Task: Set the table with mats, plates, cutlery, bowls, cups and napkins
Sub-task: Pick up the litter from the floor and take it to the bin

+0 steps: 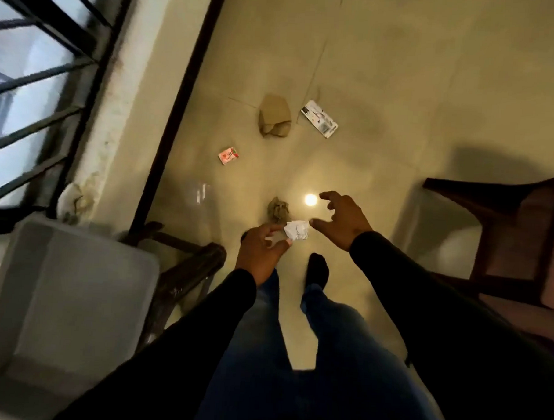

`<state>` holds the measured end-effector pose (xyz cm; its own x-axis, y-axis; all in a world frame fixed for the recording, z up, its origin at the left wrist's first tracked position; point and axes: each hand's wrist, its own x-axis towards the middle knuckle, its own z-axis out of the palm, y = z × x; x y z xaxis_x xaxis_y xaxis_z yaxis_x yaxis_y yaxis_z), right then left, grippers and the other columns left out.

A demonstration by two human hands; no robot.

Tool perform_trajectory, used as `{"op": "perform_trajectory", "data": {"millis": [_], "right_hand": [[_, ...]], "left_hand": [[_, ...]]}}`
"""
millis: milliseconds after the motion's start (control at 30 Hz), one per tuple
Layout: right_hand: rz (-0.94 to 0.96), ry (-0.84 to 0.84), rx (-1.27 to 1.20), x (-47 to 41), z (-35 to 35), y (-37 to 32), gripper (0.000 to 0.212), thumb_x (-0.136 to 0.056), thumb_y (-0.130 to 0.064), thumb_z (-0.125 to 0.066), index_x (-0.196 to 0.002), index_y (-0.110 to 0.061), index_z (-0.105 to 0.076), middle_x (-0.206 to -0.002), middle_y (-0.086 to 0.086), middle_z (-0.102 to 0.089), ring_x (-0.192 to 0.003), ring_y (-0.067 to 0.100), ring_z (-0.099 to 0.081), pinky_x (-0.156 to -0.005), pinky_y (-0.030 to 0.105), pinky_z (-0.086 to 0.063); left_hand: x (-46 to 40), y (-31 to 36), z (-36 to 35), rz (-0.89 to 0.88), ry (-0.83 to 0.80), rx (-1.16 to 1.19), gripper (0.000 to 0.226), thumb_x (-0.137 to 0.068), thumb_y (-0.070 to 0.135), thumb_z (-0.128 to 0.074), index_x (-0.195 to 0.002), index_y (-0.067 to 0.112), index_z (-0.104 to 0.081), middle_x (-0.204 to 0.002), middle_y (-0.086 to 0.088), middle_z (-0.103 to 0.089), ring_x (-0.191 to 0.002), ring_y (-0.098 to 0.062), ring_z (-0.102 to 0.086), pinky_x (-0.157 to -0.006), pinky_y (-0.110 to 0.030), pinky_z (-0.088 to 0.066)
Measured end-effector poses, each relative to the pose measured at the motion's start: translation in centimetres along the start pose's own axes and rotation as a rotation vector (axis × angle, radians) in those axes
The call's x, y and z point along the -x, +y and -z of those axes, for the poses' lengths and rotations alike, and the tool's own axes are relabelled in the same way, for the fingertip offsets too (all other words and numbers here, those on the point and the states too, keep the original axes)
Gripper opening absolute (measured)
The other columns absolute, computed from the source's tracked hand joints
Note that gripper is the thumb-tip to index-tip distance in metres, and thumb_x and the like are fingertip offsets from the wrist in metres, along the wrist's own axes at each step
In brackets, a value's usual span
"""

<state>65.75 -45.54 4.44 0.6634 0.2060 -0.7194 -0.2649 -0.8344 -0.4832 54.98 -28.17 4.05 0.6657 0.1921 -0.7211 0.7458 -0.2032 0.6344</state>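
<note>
The tiled floor (pixel 386 71) fills most of the view, pale and glossy, with a lamp's reflection just beyond the hands. To the left of the hands a barred window (pixel 31 72) and a dark skirting line run along the wall; below them a grey plastic tub (pixel 75 296) sits on a dark wooden stand (pixel 187 269). A wooden chair (pixel 521 246) stands to the right. Farther out lie a folded brown paper bag (pixel 274 119), a flat printed packet (pixel 319 118) and a small red carton (pixel 228 155); a crumpled brown wad (pixel 278 210) lies just past the fingertips. No mats, plates, cutlery, bowls or cups are in sight, and neither is the table. The left hand (pixel 261 250) pinches a crumpled white paper (pixel 297 230), possibly a napkin, between thumb and fingertips; the right hand (pixel 342 217) hovers just beside it, fingers spread and curved, holding nothing. The pinch looks light, so the paper could slip and drop onto the litter, and a napkin this creased and off the floor would likely be unfit for the setting. Blur hides finer detail.
</note>
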Motion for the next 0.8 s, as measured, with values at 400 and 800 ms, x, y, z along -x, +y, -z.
{"op": "perform_trajectory", "data": {"millis": [400,800], "right_hand": [[-0.101,0.079,0.185,-20.6,-17.1,14.7,0.088,-0.075,-0.047,-0.078,-0.15,-0.025,-0.036,-0.146,0.01,-0.035,-0.133,0.032,-0.035,-0.097,0.045,-0.045],[-0.303,-0.056,0.248,-34.1,-31.8,27.9,0.092,-0.079,-0.053,-0.071,-0.153,-0.032,-0.02,-0.146,0.01,-0.028,-0.13,0.035,-0.037,-0.096,0.047,-0.045]], "left_hand": [[-28.9,-15.7,-6.2,-0.313,-0.255,-0.963,0.055,-0.086,0.028,-0.07,-0.138,0.023,-0.054,-0.145,-0.007,-0.043,-0.127,-0.033,-0.044,-0.096,-0.043,-0.046],[-44.0,-31.0,-15.1,-0.572,-0.352,-1.292,0.074,-0.069,0.019,-0.081,-0.139,0.024,-0.056,-0.161,-0.009,-0.036,-0.143,-0.04,-0.037,-0.102,-0.064,-0.039]]}}
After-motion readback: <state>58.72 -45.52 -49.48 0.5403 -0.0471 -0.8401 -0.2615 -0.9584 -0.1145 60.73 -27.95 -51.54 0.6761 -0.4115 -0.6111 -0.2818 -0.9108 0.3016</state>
